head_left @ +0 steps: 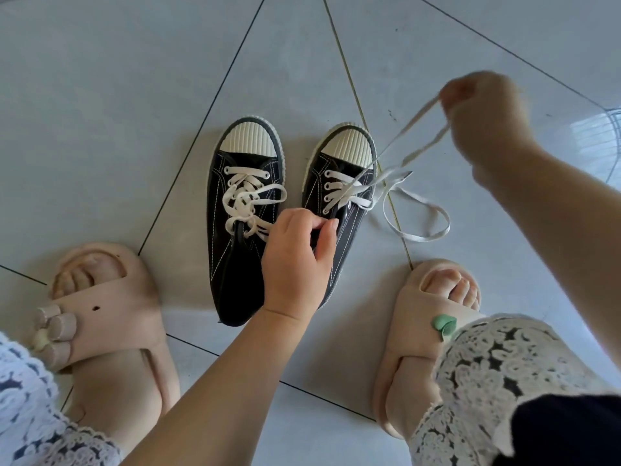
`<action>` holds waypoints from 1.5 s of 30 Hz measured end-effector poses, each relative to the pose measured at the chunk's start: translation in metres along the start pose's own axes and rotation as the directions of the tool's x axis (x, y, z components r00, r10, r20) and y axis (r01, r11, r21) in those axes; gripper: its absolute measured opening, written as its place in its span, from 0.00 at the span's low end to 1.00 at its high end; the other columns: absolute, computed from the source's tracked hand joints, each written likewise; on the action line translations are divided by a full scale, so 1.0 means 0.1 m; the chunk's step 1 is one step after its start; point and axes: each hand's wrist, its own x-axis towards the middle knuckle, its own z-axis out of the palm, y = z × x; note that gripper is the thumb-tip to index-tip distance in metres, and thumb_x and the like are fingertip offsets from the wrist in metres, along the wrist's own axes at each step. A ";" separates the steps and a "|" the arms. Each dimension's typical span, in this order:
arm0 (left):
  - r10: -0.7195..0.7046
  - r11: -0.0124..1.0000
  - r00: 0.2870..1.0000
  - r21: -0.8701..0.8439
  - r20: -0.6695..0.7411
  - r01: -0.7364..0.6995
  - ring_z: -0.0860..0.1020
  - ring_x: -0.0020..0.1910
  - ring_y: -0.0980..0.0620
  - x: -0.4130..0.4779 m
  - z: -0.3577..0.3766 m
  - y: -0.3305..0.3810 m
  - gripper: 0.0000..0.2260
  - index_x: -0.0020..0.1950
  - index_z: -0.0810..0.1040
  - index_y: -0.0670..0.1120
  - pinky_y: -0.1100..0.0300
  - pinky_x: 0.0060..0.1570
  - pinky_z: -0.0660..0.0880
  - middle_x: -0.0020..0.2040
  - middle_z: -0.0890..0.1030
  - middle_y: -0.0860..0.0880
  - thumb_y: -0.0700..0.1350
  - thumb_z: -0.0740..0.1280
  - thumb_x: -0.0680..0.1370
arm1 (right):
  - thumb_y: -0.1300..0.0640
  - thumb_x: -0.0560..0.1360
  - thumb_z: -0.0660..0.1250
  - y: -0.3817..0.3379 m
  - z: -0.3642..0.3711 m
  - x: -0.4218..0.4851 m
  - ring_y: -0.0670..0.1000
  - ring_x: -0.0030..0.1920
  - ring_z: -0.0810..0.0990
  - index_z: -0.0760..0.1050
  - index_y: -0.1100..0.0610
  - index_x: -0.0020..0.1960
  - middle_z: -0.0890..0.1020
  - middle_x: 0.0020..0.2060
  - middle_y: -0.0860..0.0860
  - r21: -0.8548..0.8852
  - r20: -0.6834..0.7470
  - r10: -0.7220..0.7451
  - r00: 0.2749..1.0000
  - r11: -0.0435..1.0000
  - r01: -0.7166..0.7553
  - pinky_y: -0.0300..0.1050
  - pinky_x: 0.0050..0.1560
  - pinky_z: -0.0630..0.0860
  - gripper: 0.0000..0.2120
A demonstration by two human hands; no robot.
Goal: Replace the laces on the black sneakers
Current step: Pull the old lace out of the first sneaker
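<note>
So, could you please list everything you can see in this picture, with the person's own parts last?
sneakers: two, black with cream toe caps, side by side on the floor; left one laced, right one partly unlaced
lace: one, cream, pulled up from the right sneaker, loose loop on the floor
floor: pale grey tiles, dark joints
slippers: two, beige, left and right, on the feet
lace-trimmed garment: white over dark, bottom corners
left hand: steadying the right sneaker
right hand: raised, pinching the lace
</note>
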 end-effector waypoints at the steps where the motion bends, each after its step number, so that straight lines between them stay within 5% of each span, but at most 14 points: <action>1: 0.002 1.000 1.000 0.001 -0.002 -0.002 0.70 0.37 0.54 0.00 0.00 0.00 0.08 0.36 0.74 0.38 0.64 0.39 0.66 0.35 0.76 0.45 0.40 0.67 0.73 | 0.61 0.74 0.60 0.05 0.07 -0.04 0.54 0.42 0.77 0.78 0.54 0.44 0.78 0.38 0.52 -0.120 0.070 -0.055 0.996 0.991 0.063 0.39 0.37 0.68 0.09; 5: 0.019 1.000 1.000 0.002 -0.004 -0.019 0.68 0.37 0.54 0.02 0.00 -0.01 0.09 0.36 0.73 0.38 0.66 0.40 0.64 0.34 0.75 0.46 0.40 0.67 0.73 | 0.60 0.73 0.67 -0.04 0.34 -0.38 0.55 0.60 0.70 0.78 0.50 0.57 0.76 0.57 0.53 -0.202 0.336 -0.439 0.833 0.830 0.520 0.41 0.57 0.62 0.13; 8: 0.034 0.999 0.999 -0.006 0.004 -0.034 0.68 0.37 0.53 0.01 0.00 0.00 0.10 0.35 0.73 0.38 0.63 0.40 0.65 0.34 0.75 0.45 0.43 0.64 0.74 | 0.54 0.73 0.68 -0.13 0.47 -0.55 0.53 0.62 0.67 0.79 0.46 0.55 0.76 0.56 0.46 -0.195 0.523 -0.568 0.635 0.646 0.738 0.47 0.61 0.62 0.12; 11: 0.032 0.999 0.999 -0.004 0.007 -0.032 0.68 0.38 0.53 0.01 -0.01 -0.01 0.10 0.35 0.73 0.38 0.61 0.40 0.66 0.34 0.76 0.44 0.42 0.65 0.74 | 0.57 0.74 0.64 -0.15 0.52 -0.56 0.53 0.60 0.68 0.80 0.49 0.50 0.77 0.51 0.47 -0.357 0.570 -0.620 0.539 0.404 0.842 0.46 0.58 0.62 0.08; 15: 0.024 1.000 1.000 0.002 -0.001 -0.024 0.69 0.38 0.54 0.01 0.00 -0.01 0.08 0.36 0.74 0.38 0.63 0.40 0.66 0.35 0.76 0.44 0.39 0.68 0.73 | 0.64 0.74 0.62 -0.17 0.35 -0.31 0.56 0.57 0.69 0.78 0.54 0.49 0.77 0.52 0.52 -0.405 0.314 -0.550 0.774 0.660 0.633 0.46 0.52 0.63 0.10; 17: 0.035 0.999 0.999 0.001 0.000 -0.035 0.69 0.38 0.53 0.00 0.00 -0.01 0.08 0.36 0.74 0.38 0.63 0.40 0.66 0.35 0.76 0.44 0.39 0.68 0.73 | 0.59 0.75 0.65 -0.20 0.28 -0.23 0.53 0.57 0.70 0.79 0.52 0.48 0.77 0.52 0.51 -0.361 0.337 -0.465 0.818 0.739 0.569 0.45 0.52 0.65 0.06; 20: 0.046 0.999 0.999 0.000 -0.001 -0.046 0.69 0.38 0.53 0.00 0.00 -0.02 0.09 0.36 0.74 0.38 0.63 0.40 0.66 0.35 0.76 0.45 0.42 0.65 0.74 | 0.55 0.73 0.68 -0.26 0.41 -0.42 0.51 0.59 0.70 0.79 0.48 0.52 0.78 0.52 0.47 -0.256 0.539 -0.499 0.678 0.671 0.696 0.47 0.57 0.68 0.08; 23: 0.047 0.999 0.999 -0.006 0.001 -0.047 0.69 0.38 0.53 0.01 0.00 -0.02 0.11 0.36 0.74 0.38 0.64 0.40 0.66 0.34 0.76 0.44 0.43 0.64 0.74 | 0.59 0.74 0.65 -0.23 0.58 -0.58 0.53 0.60 0.69 0.78 0.49 0.52 0.77 0.51 0.47 -0.397 0.585 -0.612 0.532 0.356 0.846 0.44 0.51 0.63 0.09; 25: 0.051 0.999 0.999 -0.005 -0.008 -0.051 0.69 0.38 0.53 0.01 0.01 -0.01 0.09 0.36 0.74 0.38 0.63 0.40 0.66 0.34 0.76 0.44 0.41 0.66 0.74 | 0.65 0.72 0.61 -0.18 0.55 -0.54 0.53 0.57 0.70 0.78 0.52 0.48 0.78 0.47 0.48 -0.448 0.550 -0.655 0.519 0.293 0.845 0.45 0.54 0.64 0.11; 27: 0.047 0.999 0.999 0.001 -0.014 -0.047 0.69 0.38 0.54 0.00 0.00 -0.01 0.08 0.36 0.74 0.38 0.64 0.40 0.66 0.35 0.76 0.44 0.39 0.67 0.73 | 0.66 0.72 0.59 -0.14 0.48 -0.49 0.55 0.57 0.70 0.77 0.54 0.50 0.77 0.49 0.50 -0.452 0.513 -0.633 0.581 0.376 0.809 0.47 0.55 0.66 0.13; 31: 0.049 0.999 0.999 -0.002 -0.014 -0.049 0.69 0.38 0.54 0.00 0.00 -0.02 0.07 0.36 0.74 0.38 0.67 0.41 0.66 0.35 0.76 0.44 0.39 0.68 0.73 | 0.66 0.74 0.58 -0.16 0.16 -0.13 0.59 0.56 0.72 0.78 0.56 0.52 0.76 0.55 0.58 -0.347 0.117 -0.450 0.886 0.817 0.460 0.46 0.48 0.67 0.13; 36: 0.058 0.998 0.998 -0.003 0.004 -0.058 0.71 0.38 0.52 -0.01 0.02 0.00 0.07 0.36 0.74 0.38 0.62 0.40 0.68 0.36 0.76 0.44 0.39 0.68 0.72 | 0.65 0.73 0.57 -0.02 0.06 -0.06 0.58 0.55 0.73 0.76 0.56 0.50 0.77 0.53 0.57 -0.306 0.006 -0.324 0.946 0.900 0.311 0.45 0.49 0.69 0.12; 41: 0.048 0.999 0.999 -0.009 0.006 -0.048 0.70 0.38 0.53 0.01 0.01 0.00 0.09 0.35 0.74 0.38 0.62 0.40 0.68 0.35 0.77 0.44 0.40 0.68 0.73 | 0.60 0.77 0.61 0.04 0.36 -0.35 0.55 0.50 0.74 0.77 0.54 0.51 0.76 0.43 0.51 -0.269 0.350 -0.411 0.842 0.817 0.511 0.43 0.46 0.65 0.07; 45: 0.062 0.998 0.998 -0.013 0.011 -0.062 0.74 0.36 0.46 0.00 0.01 0.03 0.10 0.35 0.74 0.38 0.59 0.39 0.69 0.35 0.77 0.44 0.43 0.64 0.73 | 0.50 0.75 0.63 -0.07 0.49 -0.50 0.50 0.49 0.69 0.78 0.49 0.53 0.75 0.41 0.47 -0.183 0.446 -0.536 0.717 0.729 0.659 0.43 0.52 0.60 0.09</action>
